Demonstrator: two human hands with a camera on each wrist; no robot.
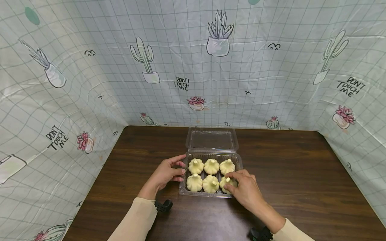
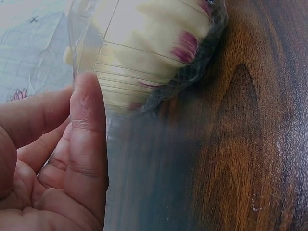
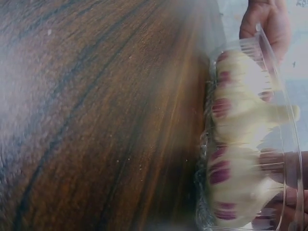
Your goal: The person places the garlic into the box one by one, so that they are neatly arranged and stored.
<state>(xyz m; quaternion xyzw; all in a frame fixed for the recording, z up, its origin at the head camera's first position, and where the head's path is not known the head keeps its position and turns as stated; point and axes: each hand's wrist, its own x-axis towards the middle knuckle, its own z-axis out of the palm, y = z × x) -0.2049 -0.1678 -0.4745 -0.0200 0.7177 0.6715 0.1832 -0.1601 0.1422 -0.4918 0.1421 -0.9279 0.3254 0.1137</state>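
Note:
A clear plastic container (image 1: pixel 207 194) lies open on the table, its hinged lid (image 1: pixel 212 139) folded back behind it. Inside, pale garlic bulbs (image 1: pixel 211 166) sit in two rows, stems mostly up; purple patches show on their undersides in both wrist views. At the left side my left hand (image 1: pixel 167 170) pinches the container's rim between thumb and fingers. My right hand (image 1: pixel 245 187) pinches the front right garlic bulb (image 1: pixel 228 181) with thumb and index finger, partly hiding it. That bulb is in the box's near right corner.
The dark wooden table (image 1: pixel 289 167) extends to both sides of the container. Behind and at the sides hangs a pale gridded curtain (image 1: pixel 235 90) printed with cacti. A black band (image 1: pixel 164 206) sits on the left wrist and another (image 1: pixel 260 233) on the right.

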